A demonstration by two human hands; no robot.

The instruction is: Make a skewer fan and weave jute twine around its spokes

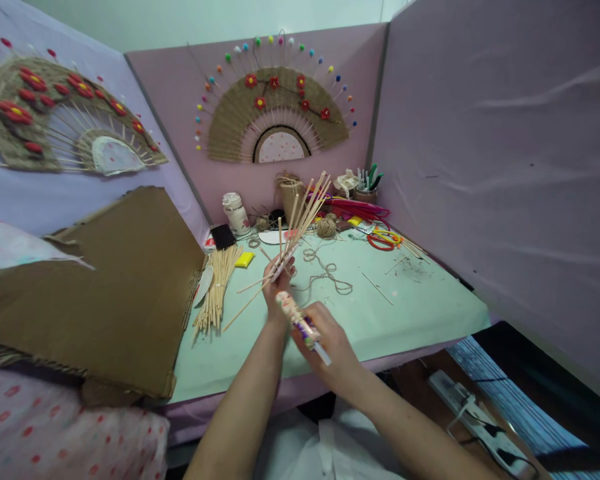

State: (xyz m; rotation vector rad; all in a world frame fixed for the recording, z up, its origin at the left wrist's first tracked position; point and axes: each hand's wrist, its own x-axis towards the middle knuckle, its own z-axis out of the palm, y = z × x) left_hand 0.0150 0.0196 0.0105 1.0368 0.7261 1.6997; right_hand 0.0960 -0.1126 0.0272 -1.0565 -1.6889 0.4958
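My left hand point(275, 288) is closed round a partly built stick fan point(307, 217), whose thin wooden sticks spread up and to the left. In my right hand point(333, 343) is a glue gun point(300, 321) with a flowery wrap and a pale glue stick poking out of its back end. Its front end points at the base of the fan, close to my left fingers. Whether the nozzle touches the fan is hidden. On the table beyond lies a loose piece of twine point(330, 273). A thick pile of wooden sticks point(217, 287) lies left of my left hand.
Cardboard point(95, 293) leans at the left. Red-handled scissors point(381, 240), a twine ball point(326, 227), a white jar point(236, 213) and a yellow packet point(245, 260) lie farther back. A finished fan point(280, 87) hangs on the wall. A power strip point(480, 417) sits below right.
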